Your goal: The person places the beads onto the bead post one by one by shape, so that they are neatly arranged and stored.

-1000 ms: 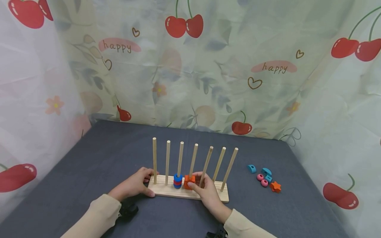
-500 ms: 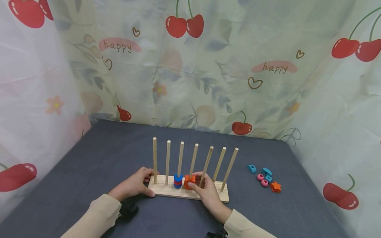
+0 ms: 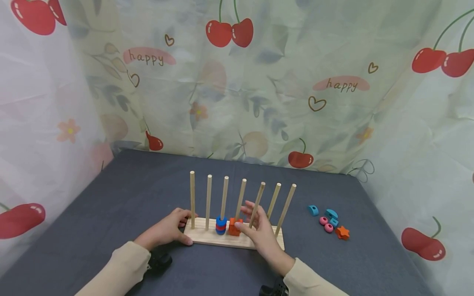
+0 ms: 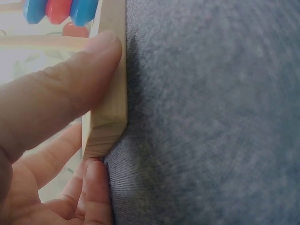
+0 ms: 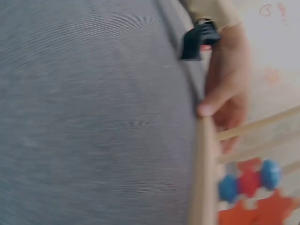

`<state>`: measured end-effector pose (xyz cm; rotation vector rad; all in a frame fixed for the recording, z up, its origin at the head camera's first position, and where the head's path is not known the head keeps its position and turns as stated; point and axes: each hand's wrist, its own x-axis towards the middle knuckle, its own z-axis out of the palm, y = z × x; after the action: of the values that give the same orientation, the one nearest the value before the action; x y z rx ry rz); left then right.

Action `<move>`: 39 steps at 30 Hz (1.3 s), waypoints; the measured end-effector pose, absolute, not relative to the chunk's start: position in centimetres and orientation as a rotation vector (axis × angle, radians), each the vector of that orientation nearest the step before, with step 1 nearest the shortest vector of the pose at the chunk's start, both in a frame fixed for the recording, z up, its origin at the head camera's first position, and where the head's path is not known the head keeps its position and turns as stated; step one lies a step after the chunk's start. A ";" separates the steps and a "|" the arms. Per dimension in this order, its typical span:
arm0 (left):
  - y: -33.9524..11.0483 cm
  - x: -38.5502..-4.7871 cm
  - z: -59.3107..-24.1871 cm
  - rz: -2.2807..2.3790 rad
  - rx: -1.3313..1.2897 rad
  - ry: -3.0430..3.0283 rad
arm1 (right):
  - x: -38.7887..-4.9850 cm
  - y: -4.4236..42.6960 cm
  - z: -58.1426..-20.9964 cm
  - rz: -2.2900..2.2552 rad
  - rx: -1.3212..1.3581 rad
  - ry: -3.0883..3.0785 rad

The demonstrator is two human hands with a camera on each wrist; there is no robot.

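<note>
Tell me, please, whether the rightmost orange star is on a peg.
Off: the star lies on the table, right of the stand.

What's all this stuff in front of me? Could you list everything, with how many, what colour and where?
Wooden base: 1, pale, on the table
Pegs: 7, pale wood, standing along the base
Blue-and-red stack: 1, third peg from left
Orange pieces: count unclear, orange, fourth peg
Half-rounds: 2, blue, table's right side
Square piece: 1, blue, beside them
Beads: 2, pink, beside it
Star: 1, orange, nearby
Table: 1, dark grey, underneath
Cherry-print fabric: count unclear, pale, behind and both sides
Wrist devices: 2, black, by the wrists
Sleeves: 2, cream, forearms
Left hand: 1, bare, gripping base's left end
Right hand: 1, bare, by orange pieces
</note>
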<state>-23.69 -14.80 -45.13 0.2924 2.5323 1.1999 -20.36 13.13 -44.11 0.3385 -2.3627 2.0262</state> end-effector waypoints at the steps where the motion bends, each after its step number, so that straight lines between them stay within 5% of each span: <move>1: -14.8 -23.7 -45.2 1.201 0.292 2.531 | -20.3 13.2 -43.6 2.019 0.359 -2.349; 20: -15.1 -23.6 -45.2 1.212 0.311 2.534 | -19.1 14.4 -33.6 1.813 0.815 -2.057; 39: -14.9 -23.5 -45.1 1.235 0.308 2.523 | -17.7 20.2 -31.1 1.750 0.888 -1.744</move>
<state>-23.50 -14.92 -45.14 0.3077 2.5226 1.2346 -17.68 20.16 -31.13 0.8882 -1.7442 1.7504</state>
